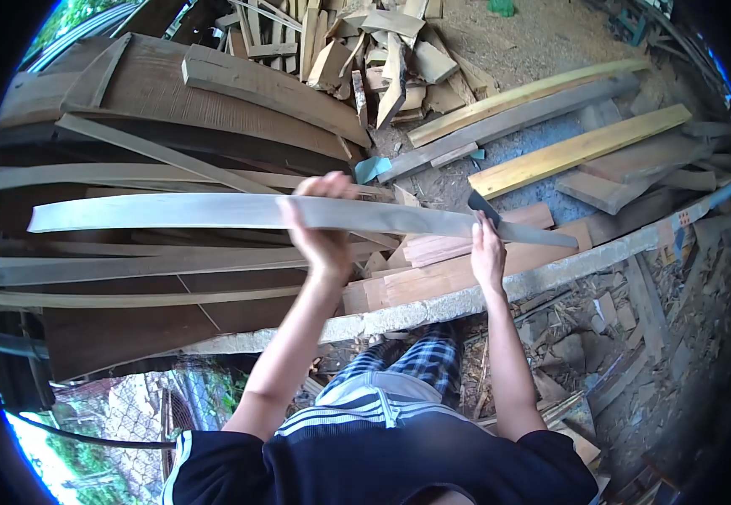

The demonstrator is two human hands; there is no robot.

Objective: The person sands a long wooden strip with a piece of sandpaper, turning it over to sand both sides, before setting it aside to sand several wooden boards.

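A long, pale wooden strip [172,210] stretches across the view in front of me, above the other wood. My left hand [323,227] is closed round it near the middle, thumb on the near side and fingers over the far edge. Toward its right end, my right hand [488,248] pinches a dark, thin sheet that looks like sandpaper [481,204], bent against the strip. My right fingers partly hide where sheet and strip meet. Below the strip's right part lie reddish boards [441,282].
A low concrete ledge [416,311] runs between me and the wood. Several long boards [130,268] lie at left. Yellowish beams [580,151] rest at right, and a heap of offcuts [390,67] lies at the back. Wood scraps [576,349] litter the ground at right.
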